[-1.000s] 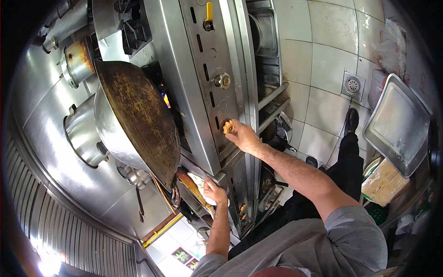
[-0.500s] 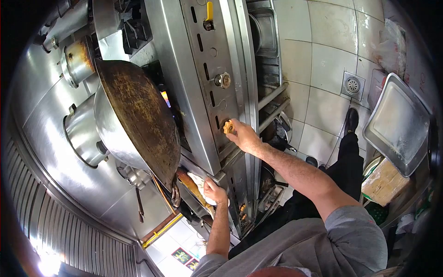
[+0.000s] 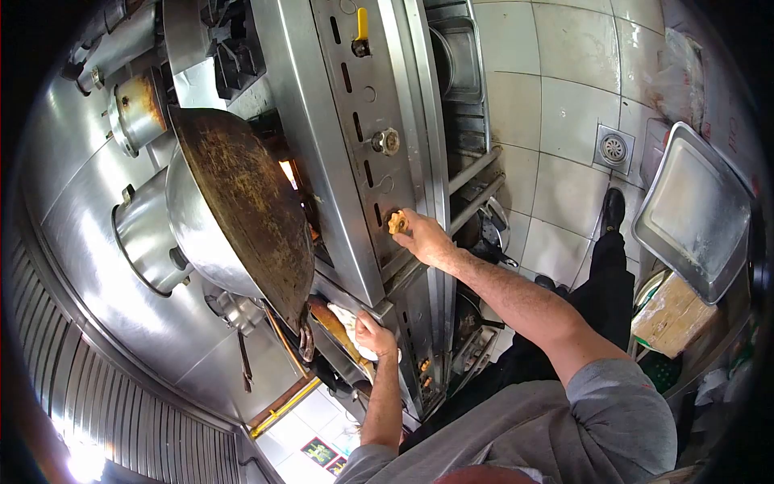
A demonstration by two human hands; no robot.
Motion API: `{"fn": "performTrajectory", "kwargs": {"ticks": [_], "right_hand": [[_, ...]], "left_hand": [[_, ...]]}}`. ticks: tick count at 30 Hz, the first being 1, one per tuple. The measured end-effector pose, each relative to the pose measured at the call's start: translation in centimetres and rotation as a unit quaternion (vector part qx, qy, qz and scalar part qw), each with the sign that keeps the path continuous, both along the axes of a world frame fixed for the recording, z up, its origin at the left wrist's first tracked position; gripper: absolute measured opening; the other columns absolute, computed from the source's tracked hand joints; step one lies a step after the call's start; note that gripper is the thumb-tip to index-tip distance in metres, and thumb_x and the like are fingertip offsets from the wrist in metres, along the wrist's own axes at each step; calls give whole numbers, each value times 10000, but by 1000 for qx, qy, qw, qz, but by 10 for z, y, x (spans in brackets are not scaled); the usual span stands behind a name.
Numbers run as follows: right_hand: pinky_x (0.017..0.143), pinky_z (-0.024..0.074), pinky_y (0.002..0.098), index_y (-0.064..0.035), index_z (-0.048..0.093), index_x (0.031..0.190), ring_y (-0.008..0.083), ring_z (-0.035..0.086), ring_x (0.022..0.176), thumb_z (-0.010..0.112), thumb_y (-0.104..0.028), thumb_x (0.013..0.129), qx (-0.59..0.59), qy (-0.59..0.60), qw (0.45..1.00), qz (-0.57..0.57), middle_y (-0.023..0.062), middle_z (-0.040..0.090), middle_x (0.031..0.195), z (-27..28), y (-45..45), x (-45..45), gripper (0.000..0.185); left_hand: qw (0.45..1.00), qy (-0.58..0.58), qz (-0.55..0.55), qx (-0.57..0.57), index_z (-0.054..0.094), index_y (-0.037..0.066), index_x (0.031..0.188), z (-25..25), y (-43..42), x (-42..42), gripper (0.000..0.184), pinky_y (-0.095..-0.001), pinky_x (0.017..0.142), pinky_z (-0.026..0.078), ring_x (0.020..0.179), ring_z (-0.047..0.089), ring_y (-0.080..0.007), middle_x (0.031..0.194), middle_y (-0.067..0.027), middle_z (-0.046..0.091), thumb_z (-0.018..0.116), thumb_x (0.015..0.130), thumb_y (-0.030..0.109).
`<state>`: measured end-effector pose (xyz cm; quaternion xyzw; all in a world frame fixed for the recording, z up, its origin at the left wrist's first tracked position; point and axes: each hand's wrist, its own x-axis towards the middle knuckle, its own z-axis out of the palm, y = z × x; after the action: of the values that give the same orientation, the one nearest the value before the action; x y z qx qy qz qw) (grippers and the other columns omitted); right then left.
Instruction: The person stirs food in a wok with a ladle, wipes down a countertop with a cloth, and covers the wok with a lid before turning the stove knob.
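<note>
My right hand [image 3: 423, 239] pinches a yellowish, notched burner knob [image 3: 397, 222] on the steel front panel [image 3: 343, 121] of the range. My left hand [image 3: 376, 335] is closed on a bunched white cloth [image 3: 344, 319] near a brown wooden handle [image 3: 339, 332]; whether it also grips that handle is hidden. Above the burner sits a large, scorched brown wok [image 3: 242, 210], with a shiny steel dome [image 3: 193, 218] on its upper side. Between wok and range, an orange flame [image 3: 289, 173] shows. A metal loop handle [image 3: 306, 343] sticks out from the wok's near side.
Another knob [image 3: 387, 142] and a yellow-handled valve [image 3: 362, 32] are on the panel. Steel pots [image 3: 145, 230] stand behind the wok. Pans rest on a low shelf. A metal tray [image 3: 693, 214] leans by a cardboard box [image 3: 676, 319]. A drain [image 3: 614, 149] is in the tiled floor.
The flame under the wok looks larger and more orange, with a glow spreading along the burner. Both hands stay in place, on the knob and the cloth. The view shifts slightly.
</note>
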<state>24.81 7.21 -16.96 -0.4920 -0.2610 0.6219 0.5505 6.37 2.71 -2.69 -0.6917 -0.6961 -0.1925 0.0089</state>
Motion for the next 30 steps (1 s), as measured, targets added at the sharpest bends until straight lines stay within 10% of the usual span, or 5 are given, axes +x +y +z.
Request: {"fn": "performTrajectory", "kwargs": {"ticks": [16,23,30], "right_hand": [[866,473,420,77,402,1280,389,589,1003,666,-273,810,-44,19,999,-6,271,602,1051,3,-21,18,643],[673,485,365,-12,606,1046,269,622,719,564,-136,825,-41,-179,983,2,161,632,782,-19,-103,13,257],[726,468,292,-47,623,1045,211,584,815,535,-49,871,216,-122,968,32,83,579,908,204,-113,94,195]], "left_hand": [[999,37,16,-15,384,2,579,2,1,-8,464,-358,474,261,487,276,-155,487,-68,313,470,944,275],[995,96,28,-6,516,-12,596,2,2,-12,462,-445,502,351,484,468,-327,556,-168,512,445,935,294],[995,91,34,-2,597,30,630,13,0,-1,433,-473,549,419,595,572,-364,669,-150,600,454,918,321]]}}
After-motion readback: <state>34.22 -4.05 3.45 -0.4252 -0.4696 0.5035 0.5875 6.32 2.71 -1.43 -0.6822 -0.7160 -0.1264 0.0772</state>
